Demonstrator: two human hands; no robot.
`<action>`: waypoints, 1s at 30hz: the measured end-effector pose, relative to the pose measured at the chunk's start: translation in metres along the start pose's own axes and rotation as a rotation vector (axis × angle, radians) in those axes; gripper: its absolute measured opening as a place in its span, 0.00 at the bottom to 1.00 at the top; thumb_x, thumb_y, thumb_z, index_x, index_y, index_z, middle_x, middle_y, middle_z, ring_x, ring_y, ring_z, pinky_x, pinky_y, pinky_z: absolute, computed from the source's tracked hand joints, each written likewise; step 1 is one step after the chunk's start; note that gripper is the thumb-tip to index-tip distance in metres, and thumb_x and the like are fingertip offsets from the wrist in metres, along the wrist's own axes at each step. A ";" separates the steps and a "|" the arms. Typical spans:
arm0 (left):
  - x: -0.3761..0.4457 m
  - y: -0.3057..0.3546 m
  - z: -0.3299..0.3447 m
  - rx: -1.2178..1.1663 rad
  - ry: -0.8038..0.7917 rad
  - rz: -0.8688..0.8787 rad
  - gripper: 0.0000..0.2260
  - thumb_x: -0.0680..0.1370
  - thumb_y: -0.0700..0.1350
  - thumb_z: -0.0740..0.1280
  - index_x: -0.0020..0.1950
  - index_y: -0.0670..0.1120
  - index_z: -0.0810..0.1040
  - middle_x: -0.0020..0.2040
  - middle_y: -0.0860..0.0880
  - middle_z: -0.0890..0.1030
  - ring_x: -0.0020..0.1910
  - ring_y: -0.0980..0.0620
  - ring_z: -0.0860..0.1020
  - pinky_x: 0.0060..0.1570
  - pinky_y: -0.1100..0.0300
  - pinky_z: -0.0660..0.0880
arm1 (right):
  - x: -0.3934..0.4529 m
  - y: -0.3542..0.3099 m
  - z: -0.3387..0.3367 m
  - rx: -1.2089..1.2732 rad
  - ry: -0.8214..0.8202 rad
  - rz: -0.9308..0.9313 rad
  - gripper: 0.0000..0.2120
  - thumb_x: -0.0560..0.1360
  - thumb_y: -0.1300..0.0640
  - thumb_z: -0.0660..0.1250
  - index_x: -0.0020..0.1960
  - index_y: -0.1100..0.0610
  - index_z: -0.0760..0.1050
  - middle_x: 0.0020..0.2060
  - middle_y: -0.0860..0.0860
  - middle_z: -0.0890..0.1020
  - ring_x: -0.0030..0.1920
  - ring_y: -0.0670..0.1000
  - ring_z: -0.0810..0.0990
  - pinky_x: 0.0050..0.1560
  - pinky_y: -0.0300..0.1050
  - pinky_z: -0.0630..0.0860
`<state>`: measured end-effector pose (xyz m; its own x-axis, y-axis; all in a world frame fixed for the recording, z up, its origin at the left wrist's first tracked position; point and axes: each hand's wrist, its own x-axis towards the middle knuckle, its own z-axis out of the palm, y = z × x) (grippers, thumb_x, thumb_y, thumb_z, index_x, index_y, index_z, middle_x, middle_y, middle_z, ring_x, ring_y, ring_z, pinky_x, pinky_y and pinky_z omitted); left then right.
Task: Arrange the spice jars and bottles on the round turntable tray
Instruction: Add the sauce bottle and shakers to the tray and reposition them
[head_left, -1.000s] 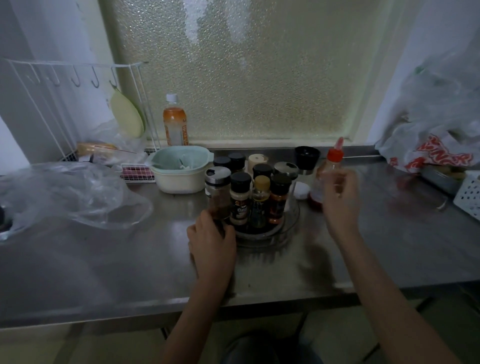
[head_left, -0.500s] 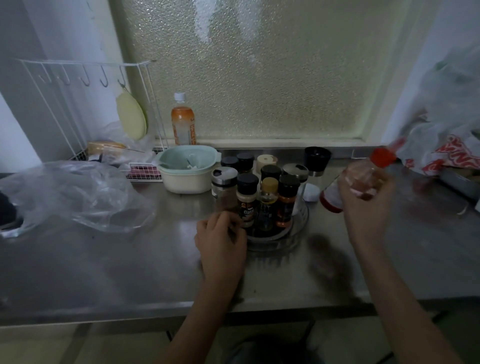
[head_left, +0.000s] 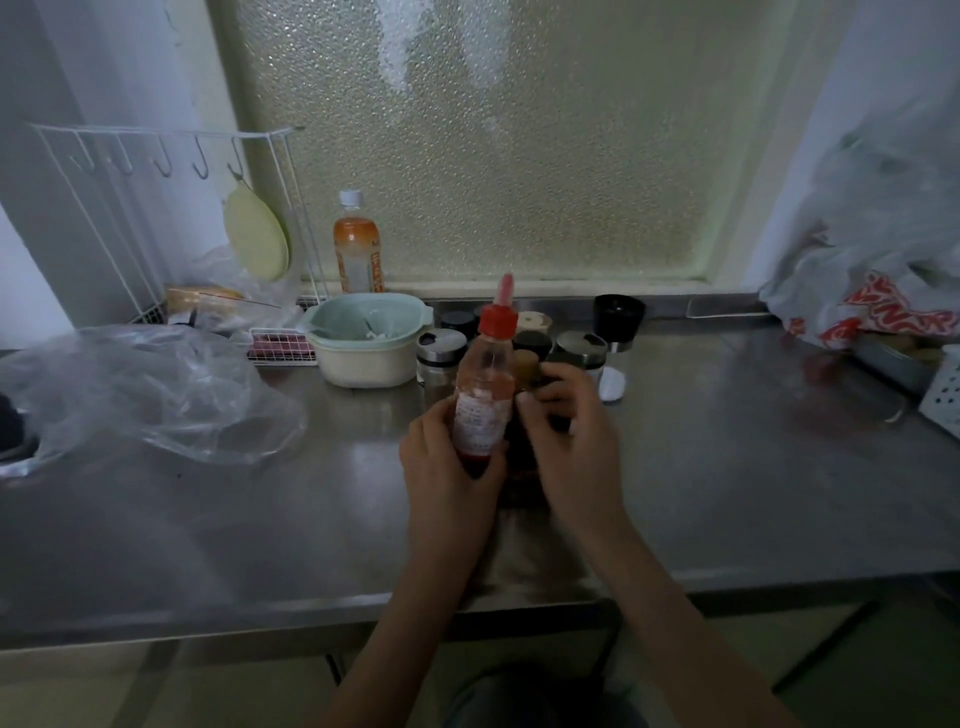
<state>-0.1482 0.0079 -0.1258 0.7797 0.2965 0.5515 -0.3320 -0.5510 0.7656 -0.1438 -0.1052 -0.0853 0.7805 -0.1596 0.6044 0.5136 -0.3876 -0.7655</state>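
My left hand (head_left: 447, 467) grips the lower part of a clear sauce bottle (head_left: 483, 395) with a red nozzle cap, holding it upright in front of the jars. My right hand (head_left: 566, 431) is curled just right of the bottle, thumb tip at its label; whether it grips anything is unclear. Behind the hands stand several spice jars: a silver-lidded jar (head_left: 441, 353), a black-lidded jar (head_left: 531, 343), another silver-lidded jar (head_left: 582, 348). My hands and the bottle hide most of the round turntable tray.
A black-topped grinder (head_left: 618, 322) stands right of the jars. A pale green bowl (head_left: 363, 338) and an orange drink bottle (head_left: 357, 249) are at back left, next to a wire rack (head_left: 156, 218). Crumpled clear plastic (head_left: 140, 395) lies left; bags (head_left: 883, 301) sit at right.
The red-capped bottle has come from the right, tilted in my right hand, to the middle, upright in my left hand. My left hand left the tray's rim.
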 end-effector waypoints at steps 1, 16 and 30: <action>0.001 0.000 0.001 0.029 0.020 -0.007 0.24 0.70 0.45 0.73 0.63 0.46 0.70 0.58 0.46 0.75 0.57 0.52 0.70 0.54 0.62 0.67 | 0.007 0.006 -0.008 -0.011 0.081 0.007 0.10 0.76 0.50 0.65 0.56 0.45 0.69 0.44 0.43 0.77 0.44 0.36 0.76 0.41 0.26 0.72; 0.002 0.001 0.001 0.109 0.097 -0.094 0.22 0.68 0.34 0.71 0.60 0.39 0.69 0.56 0.40 0.72 0.55 0.49 0.67 0.52 0.59 0.64 | 0.132 0.120 -0.030 -0.215 0.009 0.447 0.17 0.75 0.55 0.64 0.61 0.63 0.69 0.58 0.63 0.79 0.57 0.63 0.77 0.49 0.50 0.70; 0.003 0.006 -0.004 0.112 0.024 -0.009 0.09 0.68 0.31 0.68 0.45 0.41 0.74 0.44 0.43 0.77 0.40 0.49 0.72 0.43 0.52 0.70 | 0.037 0.055 -0.082 -0.297 0.245 0.117 0.25 0.65 0.50 0.76 0.58 0.53 0.73 0.51 0.47 0.79 0.51 0.44 0.75 0.48 0.38 0.69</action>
<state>-0.1500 0.0087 -0.1185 0.7690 0.3196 0.5537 -0.2628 -0.6315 0.7295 -0.1157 -0.2073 -0.0872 0.7011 -0.4161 0.5790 0.2727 -0.5938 -0.7570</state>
